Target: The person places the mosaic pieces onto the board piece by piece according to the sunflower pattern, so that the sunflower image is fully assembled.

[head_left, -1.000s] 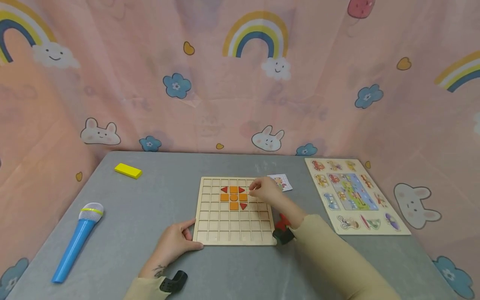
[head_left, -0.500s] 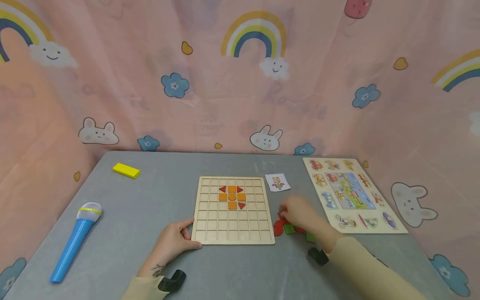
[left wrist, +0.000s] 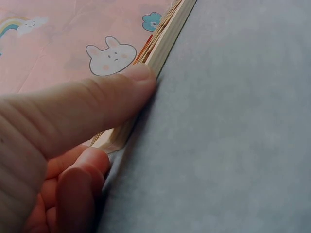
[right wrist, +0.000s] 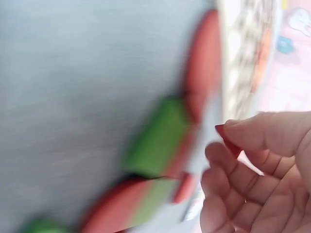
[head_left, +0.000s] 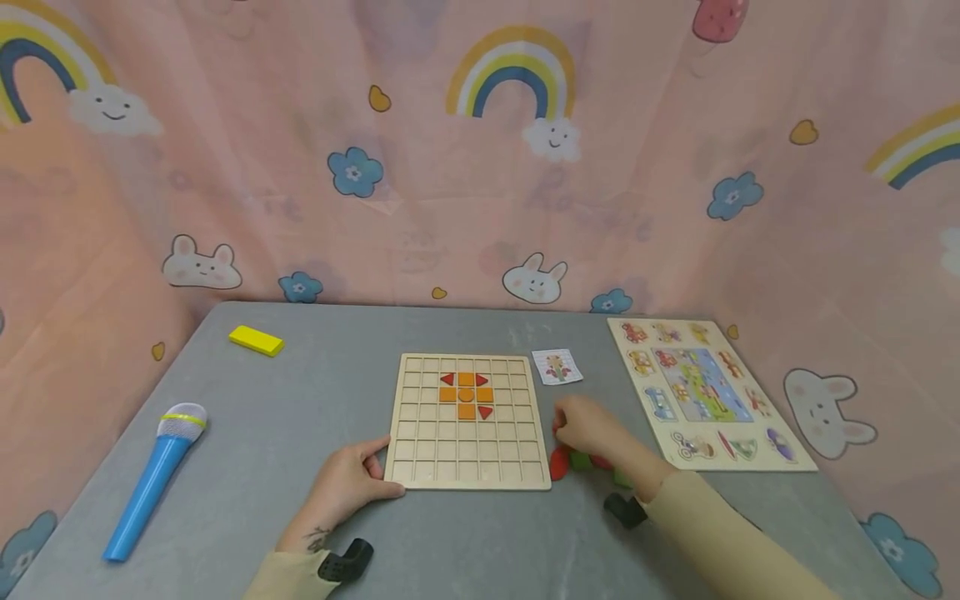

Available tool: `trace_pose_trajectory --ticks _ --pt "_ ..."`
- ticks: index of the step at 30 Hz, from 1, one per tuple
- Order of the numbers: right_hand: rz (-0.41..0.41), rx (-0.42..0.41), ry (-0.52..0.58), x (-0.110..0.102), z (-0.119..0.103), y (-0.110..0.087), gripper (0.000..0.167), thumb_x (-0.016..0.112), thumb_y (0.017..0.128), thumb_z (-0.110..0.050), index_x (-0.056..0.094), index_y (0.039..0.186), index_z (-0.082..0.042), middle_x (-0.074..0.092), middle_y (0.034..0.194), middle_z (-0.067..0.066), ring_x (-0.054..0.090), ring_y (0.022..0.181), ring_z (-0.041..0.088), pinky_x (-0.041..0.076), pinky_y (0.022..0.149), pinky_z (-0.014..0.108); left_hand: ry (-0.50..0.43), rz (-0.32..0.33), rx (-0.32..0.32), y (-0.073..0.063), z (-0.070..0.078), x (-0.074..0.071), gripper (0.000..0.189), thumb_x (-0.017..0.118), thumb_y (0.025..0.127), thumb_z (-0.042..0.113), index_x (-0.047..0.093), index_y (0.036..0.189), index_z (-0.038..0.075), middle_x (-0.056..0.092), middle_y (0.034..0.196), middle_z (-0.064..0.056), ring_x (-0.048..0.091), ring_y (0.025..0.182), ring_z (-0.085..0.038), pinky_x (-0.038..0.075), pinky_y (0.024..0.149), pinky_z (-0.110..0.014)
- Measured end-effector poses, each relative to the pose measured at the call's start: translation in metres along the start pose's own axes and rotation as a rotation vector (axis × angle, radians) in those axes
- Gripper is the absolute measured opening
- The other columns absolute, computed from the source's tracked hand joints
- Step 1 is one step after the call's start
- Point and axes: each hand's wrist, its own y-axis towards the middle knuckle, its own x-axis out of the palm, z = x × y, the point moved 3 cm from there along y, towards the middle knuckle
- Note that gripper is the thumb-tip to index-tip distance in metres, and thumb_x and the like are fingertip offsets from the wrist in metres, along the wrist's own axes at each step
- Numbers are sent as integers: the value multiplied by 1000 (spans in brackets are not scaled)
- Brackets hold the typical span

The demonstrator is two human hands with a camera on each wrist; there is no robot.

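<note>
A square wooden grid board point(head_left: 472, 472) lies mid-table with orange squares, an orange disc point(head_left: 467, 395) and red triangles point(head_left: 485, 412) in its upper cells. My left hand point(head_left: 348, 485) holds the board's near left corner, thumb on the near edge and fingers at the side. To the board's right, my right hand point(head_left: 592, 427) pinches a small red piece point(right wrist: 231, 141) with a pointed corner between thumb and index finger. Below that hand lie loose red pieces point(head_left: 559, 463) and green pieces point(right wrist: 158, 138), partly hidden by it and blurred in the right wrist view.
A small picture card point(head_left: 557, 367) lies beyond the board's upper right. Farther right sits a wooden picture puzzle point(head_left: 660, 433). At left are a blue toy microphone point(head_left: 153, 487) and a yellow block point(head_left: 257, 340). A pink printed cloth point(head_left: 450, 208) rises behind the table.
My right hand has moved from the board's upper right to the loose pieces, then slightly left, and now pinches a red piece. My left hand stays at the board's corner.
</note>
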Motion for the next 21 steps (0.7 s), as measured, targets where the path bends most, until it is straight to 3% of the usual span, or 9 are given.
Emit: trace_pose_trajectory --ticks 9,13,16,21 --pt "73 -185 243 -15 -67 40 5 60 78 -3 57 78 -7 55 74 4 45 64 16 37 56 27 -1 -3 20 0 -1 0 79 87 57 17 56 128 4 51 59 0 43 50 -13 34 47 -25" --pt "19 -292 304 -8 -93 56 7 59 79 0 58 79 -7 58 78 4 46 66 15 39 59 26 -8 -5 32 1 -1 1 79 87 57 16 56 128 3 51 58 0 43 49 -13 34 46 -25" --pt "-61 -376 221 -3 -111 65 9 57 83 0 64 86 -5 62 81 5 49 67 15 42 62 27 -12 -6 34 1 -1 1 79 87 57 16 55 127 2 50 58 0 43 49 -12 34 46 -25" --pt "-199 -461 -82 7 -130 72 23 52 90 -2 70 102 -9 66 100 4 55 78 13 47 72 29 -10 -2 32 1 -2 1 79 87 57 16 55 128 2 50 57 0 42 48 -12 34 46 -25"
